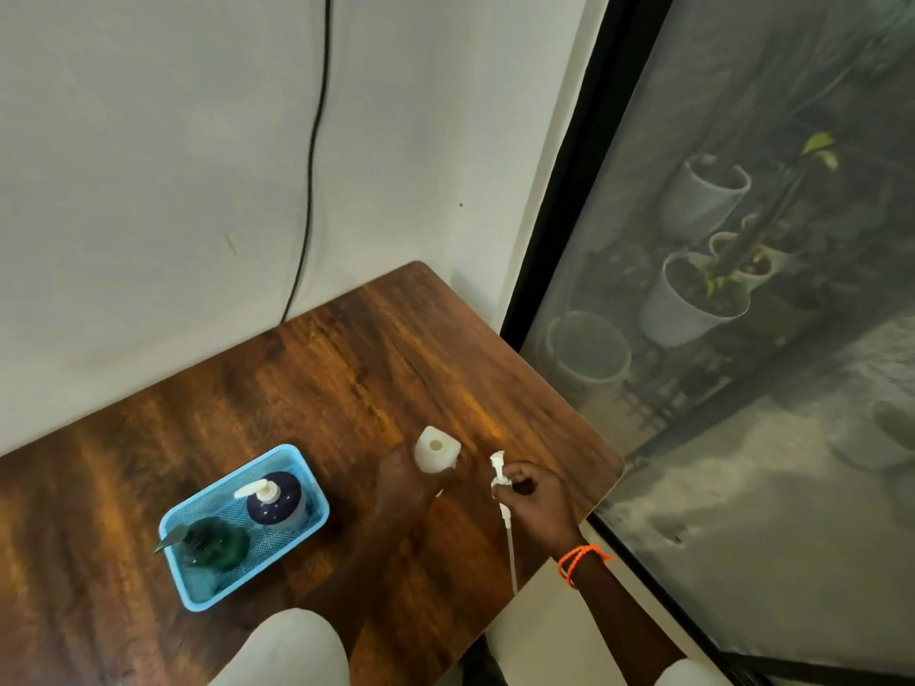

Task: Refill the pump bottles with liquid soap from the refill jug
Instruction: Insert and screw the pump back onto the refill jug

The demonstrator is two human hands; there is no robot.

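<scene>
Low in the frame's centre, your left hand (406,480) grips the opened white bottle (435,449) upright on the table (346,368); your right hand (532,492) pinches its pump (499,471), tube trailing down. Lay that pump aside cleanly and keep the bottle steady. Two capped bottles wait in the blue basket (297,455), lower left; no jug is visible

The dark brown wooden table (307,388) is showing a smooth, glossy grain. The light blue plastic mesh basket (292,460) is looking matt. The translucent green plastic pump bottle (218,542) is gleaming, beside a white-and-navy plastic pump bottle (277,497). The open white bottle (435,448) is appearing to be matt plastic, possibly frosted. The white plastic pump head (499,472) is trailing a clear tube.
</scene>
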